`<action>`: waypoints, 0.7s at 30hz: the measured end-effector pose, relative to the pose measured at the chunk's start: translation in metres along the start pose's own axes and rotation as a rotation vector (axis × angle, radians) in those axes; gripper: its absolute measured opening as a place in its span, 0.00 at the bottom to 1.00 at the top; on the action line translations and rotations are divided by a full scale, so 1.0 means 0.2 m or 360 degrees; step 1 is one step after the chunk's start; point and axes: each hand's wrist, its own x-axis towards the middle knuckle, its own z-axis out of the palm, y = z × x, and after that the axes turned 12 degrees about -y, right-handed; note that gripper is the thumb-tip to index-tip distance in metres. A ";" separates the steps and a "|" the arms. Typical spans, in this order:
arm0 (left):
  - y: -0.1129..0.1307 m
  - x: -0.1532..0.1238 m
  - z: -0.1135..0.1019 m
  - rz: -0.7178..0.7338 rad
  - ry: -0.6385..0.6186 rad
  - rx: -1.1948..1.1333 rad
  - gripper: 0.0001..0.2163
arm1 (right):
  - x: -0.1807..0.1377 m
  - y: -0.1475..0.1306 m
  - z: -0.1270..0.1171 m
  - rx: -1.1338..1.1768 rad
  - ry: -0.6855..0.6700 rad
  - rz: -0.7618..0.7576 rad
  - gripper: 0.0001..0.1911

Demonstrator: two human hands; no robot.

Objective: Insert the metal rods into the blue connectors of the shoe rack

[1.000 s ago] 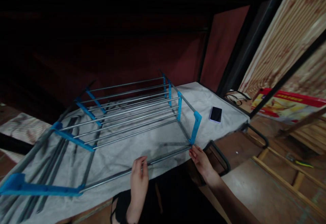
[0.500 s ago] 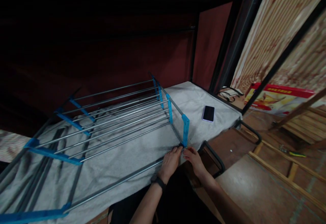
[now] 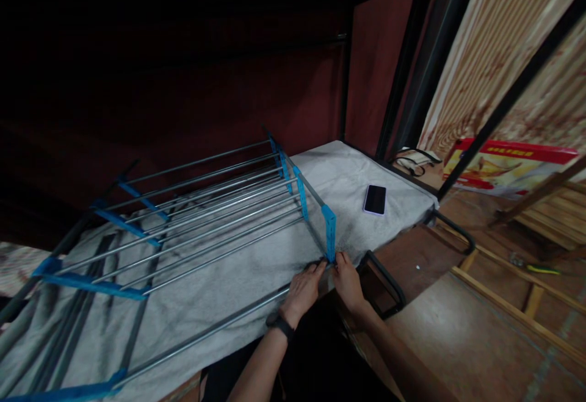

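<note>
A metal drying rack (image 3: 220, 201) with grey rods and blue plastic brackets lies across a light cloth. My left hand (image 3: 301, 292), with a dark band at the wrist, is closed at the near right corner, its fingertips at the lower end of a blue bracket (image 3: 329, 231). On the bracket's other side, my right hand (image 3: 347, 283) pinches the same corner with bent fingers. The fingertips partly hide the joint there. From behind my left hand, a long rod (image 3: 206, 333) runs left to another blue bracket (image 3: 68, 393).
A phone (image 3: 375, 199) lies on the cloth (image 3: 352, 164) to the right. Loose grey tubes (image 3: 75, 316) rest at the left. Beside the bed stand a black metal rail (image 3: 387, 280), a wooden ladder-like frame (image 3: 499, 304) and a red and yellow box (image 3: 508, 167).
My right hand has moved slightly up and closed more tightly against the blue bracket. My left hand stays at the corner. The view has shifted a little.
</note>
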 end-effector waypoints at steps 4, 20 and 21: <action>0.00 0.00 0.00 -0.0034 -0.0015 -0.0048 0.29 | 0.01 0.01 -0.01 -0.0030 -0.0032 -0.0047 0.16; -0.01 0.02 -0.03 0.0060 -0.0001 -0.0250 0.26 | 0.03 0.04 -0.02 0.0057 -0.0025 -0.0129 0.17; -0.01 0.02 -0.03 0.0063 0.0011 -0.0256 0.25 | 0.03 0.04 -0.02 0.0050 -0.0023 -0.0139 0.18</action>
